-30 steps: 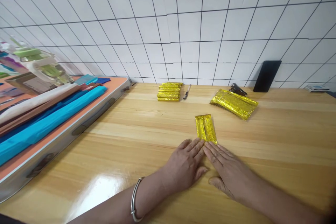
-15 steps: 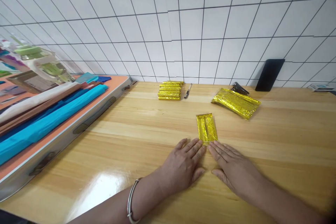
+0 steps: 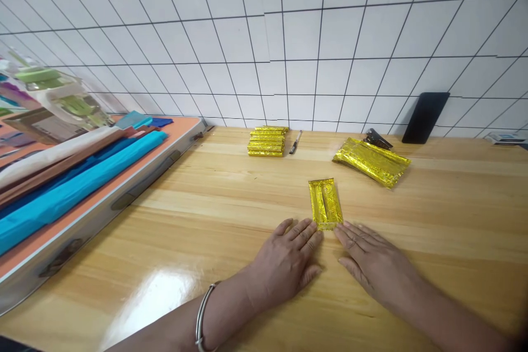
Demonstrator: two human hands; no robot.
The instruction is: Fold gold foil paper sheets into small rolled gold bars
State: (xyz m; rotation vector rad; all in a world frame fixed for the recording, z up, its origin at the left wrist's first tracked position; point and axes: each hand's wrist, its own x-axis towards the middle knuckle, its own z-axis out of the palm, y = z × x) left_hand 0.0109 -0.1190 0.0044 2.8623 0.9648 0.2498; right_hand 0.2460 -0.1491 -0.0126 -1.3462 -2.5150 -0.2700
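A small sheet of shiny gold foil paper [image 3: 325, 203], folded in from both sides towards a middle seam, lies flat on the wooden table [image 3: 231, 192]. My left hand [image 3: 289, 256] rests flat with its fingertips at the near left corner of the foil. Opposite it, my right hand [image 3: 373, 264] lies with fingers stretched out, their tips touching the near right corner. Neither hand is closed around anything. A metal bangle [image 3: 202, 316] circles my left wrist.
Further back are a stack of folded gold strips [image 3: 267, 142], a pen [image 3: 295, 142], and a pile of gold foil sheets [image 3: 372, 161] beside a black clip [image 3: 377, 138]. A dark phone [image 3: 425, 118] leans on the tiled wall. Coloured paper rolls [image 3: 91, 181] lie on a raised board at left.
My right hand has slid slightly to the right, widening the gap between the hands and uncovering the foil's near edge. My left hand stays nearly in place.
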